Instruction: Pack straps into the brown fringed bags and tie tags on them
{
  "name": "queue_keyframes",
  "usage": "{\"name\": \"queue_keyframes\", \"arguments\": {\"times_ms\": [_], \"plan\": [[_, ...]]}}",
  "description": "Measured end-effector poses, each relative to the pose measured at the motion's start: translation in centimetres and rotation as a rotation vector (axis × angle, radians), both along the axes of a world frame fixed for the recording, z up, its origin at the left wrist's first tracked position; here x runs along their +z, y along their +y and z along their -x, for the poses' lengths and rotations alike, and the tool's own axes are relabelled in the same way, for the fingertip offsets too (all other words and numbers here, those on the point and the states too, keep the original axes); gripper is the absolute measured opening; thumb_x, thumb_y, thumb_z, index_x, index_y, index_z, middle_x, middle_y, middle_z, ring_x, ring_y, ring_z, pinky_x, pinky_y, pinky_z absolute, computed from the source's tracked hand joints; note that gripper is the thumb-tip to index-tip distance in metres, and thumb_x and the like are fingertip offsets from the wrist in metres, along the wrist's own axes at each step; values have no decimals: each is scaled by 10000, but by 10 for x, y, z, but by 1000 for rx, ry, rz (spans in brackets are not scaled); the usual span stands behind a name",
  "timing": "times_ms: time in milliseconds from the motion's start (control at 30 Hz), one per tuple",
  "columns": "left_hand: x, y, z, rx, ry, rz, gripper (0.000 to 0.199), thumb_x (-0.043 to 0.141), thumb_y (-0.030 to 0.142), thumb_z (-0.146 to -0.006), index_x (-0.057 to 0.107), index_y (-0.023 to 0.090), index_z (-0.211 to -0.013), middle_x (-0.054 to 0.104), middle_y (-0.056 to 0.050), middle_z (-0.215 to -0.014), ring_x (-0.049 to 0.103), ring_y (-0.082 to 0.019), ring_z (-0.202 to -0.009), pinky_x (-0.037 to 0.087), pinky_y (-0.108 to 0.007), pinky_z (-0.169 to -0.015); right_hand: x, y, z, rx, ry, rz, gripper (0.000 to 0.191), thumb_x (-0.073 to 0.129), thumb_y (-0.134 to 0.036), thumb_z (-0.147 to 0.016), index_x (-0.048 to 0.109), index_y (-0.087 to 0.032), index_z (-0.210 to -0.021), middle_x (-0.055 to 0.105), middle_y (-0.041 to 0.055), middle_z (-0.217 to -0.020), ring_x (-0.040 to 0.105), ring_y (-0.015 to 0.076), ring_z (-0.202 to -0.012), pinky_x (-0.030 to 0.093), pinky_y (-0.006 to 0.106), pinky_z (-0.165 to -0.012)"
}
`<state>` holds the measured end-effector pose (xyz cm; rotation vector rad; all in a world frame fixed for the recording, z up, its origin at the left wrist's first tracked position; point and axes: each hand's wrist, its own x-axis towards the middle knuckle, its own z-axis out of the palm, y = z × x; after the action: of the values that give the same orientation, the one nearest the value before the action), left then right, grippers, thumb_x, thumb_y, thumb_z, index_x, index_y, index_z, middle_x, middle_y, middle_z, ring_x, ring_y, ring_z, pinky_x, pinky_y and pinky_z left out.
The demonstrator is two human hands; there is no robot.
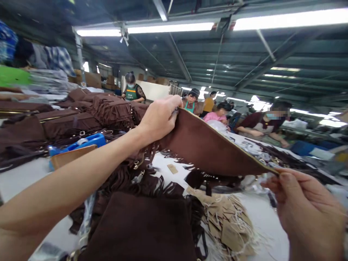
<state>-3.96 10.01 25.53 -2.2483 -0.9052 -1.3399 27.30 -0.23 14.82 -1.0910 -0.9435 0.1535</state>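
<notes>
Over the table, a pouch dips lengthwise rightward.

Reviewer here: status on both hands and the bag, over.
Left hand, right hand both gripping. Bag held up by its zipper edge, slanting down toward the right. Tags, second bag below; neither blocks the hands.

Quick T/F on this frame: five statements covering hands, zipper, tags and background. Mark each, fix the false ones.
1. Left hand and right hand hold the same brown piece. True.
2. The gold zipper runs along its lower edge. False: upper edge.
3. The right hand is higher in view. False: the left is.
4. Tan tags lie heaped on the white table. True.
5. The background has no people. False: several are visible.
</notes>
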Motion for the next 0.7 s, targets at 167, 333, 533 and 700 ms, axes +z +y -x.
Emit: {"name": "queue_keyframes", "arguments": {"times_ms": [167, 333, 533, 700], "plan": [[-11, 24, -17, 25, -29, 258, 219, 468, 53, -804, 635, 165, -890, 670, -43, -859, 614, -214, -867, 470, -332, -827, 8, -10, -14, 161, 181, -33, 421, 841, -511, -656, 719, -190, -898, 674, -4, -693, 633, 102, -582, 554, 177, -585], [-39, 78, -16, 170, -80, 434, 173, 519, 62, -863, 666, 153, -870, 701, -43, -879, 653, -190, -882, 510, -310, -825, -10, 1, -28, 201, 136, 168, 446, 713, -602, -773, 711, -195, -955, 706, 11, -796, 692, 138, -670, 595, 226, -669], [-96, 122, 6, 392, -91, 700, 246, 596, 341, -948, 625, 153, -1104, 651, -72, -1120, 639, -218, -997, 542, -430, -874, -18, 8, -34, 142, 21, 224, 480, 637, -631, -814, 687, -190, -997, 718, 34, -860, 721, 177, -708, 614, 298, -711], [-141, 102, 22, 385, 78, 905, 332, 630, 315, -926, 579, 167, -1219, 592, -97, -1260, 604, -259, -1101, 520, -489, -928, -8, 3, -24, 52, -220, 345, 481, 619, -640, -793, 671, -223, -1024, 736, 49, -859, 736, 218, -756, 611, 360, -747]]}}
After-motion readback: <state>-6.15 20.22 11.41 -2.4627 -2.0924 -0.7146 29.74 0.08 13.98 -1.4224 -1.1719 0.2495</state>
